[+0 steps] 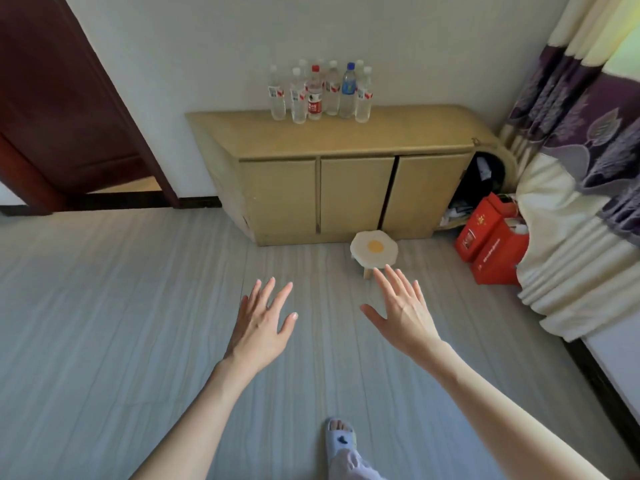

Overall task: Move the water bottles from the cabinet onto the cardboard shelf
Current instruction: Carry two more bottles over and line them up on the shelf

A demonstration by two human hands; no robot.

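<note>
Head view looks down on a pale grey striped floor (104,323), where a foot in a light slipper (341,441) stands nearest. Above it the left hand (259,327) and right hand (403,315) hover with fingers spread apart, holding nothing. Farther on, a small stool with a fried-egg seat (374,252) sits just before the tan cabinet (346,195). Red bags (491,244) stand at its right end, beside a purple-and-cream curtain (581,174). Water bottles (320,93) cluster upright on the cabinet's top against the white wall (346,36); a dark red door (62,109) is at left.
</note>
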